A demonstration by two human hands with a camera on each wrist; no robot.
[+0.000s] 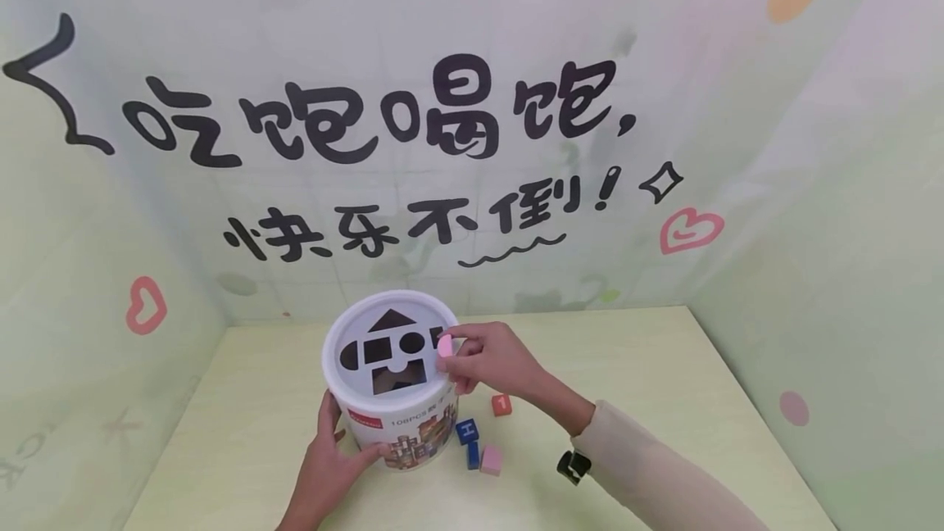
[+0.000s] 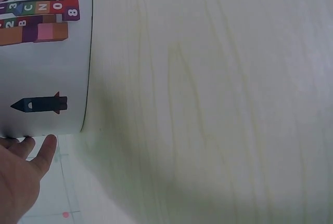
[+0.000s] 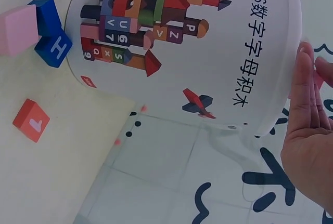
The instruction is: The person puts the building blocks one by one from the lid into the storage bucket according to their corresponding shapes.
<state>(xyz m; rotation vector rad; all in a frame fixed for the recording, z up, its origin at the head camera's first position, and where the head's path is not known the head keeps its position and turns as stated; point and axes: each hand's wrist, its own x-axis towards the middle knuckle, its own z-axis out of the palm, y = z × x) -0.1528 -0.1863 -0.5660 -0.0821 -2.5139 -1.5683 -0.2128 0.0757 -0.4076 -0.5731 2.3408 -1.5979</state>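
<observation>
Pink block (image 1: 445,346) pinched in your right hand (image 1: 497,360), which reaches leftward to the tub (image 1: 401,433); its long axis looks upright, partly hidden. Your left hand (image 1: 329,456) clasps the tub.

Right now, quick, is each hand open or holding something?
Left hand: open, touching the tub's side.
Right hand: closed, pinching a pink block.

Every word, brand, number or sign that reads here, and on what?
"吃饱喝饱,": back wall.
"快乐不倒!": back wall.
"108PCS数字字母积木": bucket.
"1": orange-red block.
"H": blue block.
"B", "C", "G", "H", "M", "N", "O", "P", "U", "V", "Z", "s", "x", "3", "4", "5", "6", "7", "8", "9": blocks pictured on the bucket; others unclear.
Bucket's red label: too blurred.
Faint lettering on left wall: too blurred.
</observation>
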